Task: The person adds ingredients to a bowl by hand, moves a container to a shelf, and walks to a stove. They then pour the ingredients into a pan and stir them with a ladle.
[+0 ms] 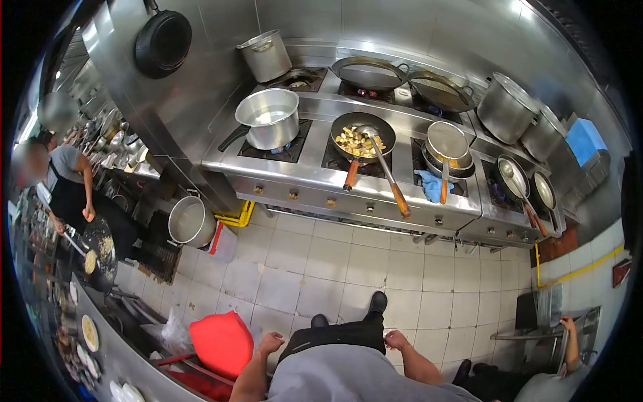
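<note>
My left hand (271,343) hangs beside my hip with its fingers loosely curled, apart from the stove; nothing shows in it. At my other hip, my right hand (396,340) is also curled in and holds nothing visible. Nearest my left hand is a bright red bin lid or bag (222,343). In front, on the stove (315,186), stands a frying pan (341,161) of chopped, browned food. A ladle (390,175) rests in it, its wooden handle over the stove edge. To its left is a large aluminium saucepan (268,120).
A strainer (447,142) sits over a pan beside a blue cloth (432,185). Two more pans (514,179) and tall stockpots (507,108) stand right. A pot (191,222) is low at left. One co-worker (67,174) holds a wok; another (556,382) is at lower right.
</note>
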Available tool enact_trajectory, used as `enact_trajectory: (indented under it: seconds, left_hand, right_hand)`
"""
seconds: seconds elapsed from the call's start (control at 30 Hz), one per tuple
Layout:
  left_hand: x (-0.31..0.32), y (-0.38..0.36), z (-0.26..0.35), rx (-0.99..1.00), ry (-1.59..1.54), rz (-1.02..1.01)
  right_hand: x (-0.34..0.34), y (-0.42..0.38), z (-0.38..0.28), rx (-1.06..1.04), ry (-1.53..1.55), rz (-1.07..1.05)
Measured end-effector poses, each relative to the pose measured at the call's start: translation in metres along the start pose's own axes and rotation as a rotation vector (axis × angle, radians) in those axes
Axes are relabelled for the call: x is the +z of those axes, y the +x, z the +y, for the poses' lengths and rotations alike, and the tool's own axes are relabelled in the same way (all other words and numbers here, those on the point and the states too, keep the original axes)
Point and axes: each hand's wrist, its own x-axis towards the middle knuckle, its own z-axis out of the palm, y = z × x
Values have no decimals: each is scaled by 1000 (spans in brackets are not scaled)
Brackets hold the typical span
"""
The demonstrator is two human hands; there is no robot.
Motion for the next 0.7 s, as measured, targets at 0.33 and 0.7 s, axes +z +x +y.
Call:
enact_trajectory:
  seconds: [0.33, 0.7]
  left_hand:
    - [3, 3, 9, 100, -19, 27]
    - [12, -29, -21, -59, -138, -24]
  right_hand:
    - [2, -5, -20, -54, -82, 35]
    - [-12, 15, -52, -150, -88, 57]
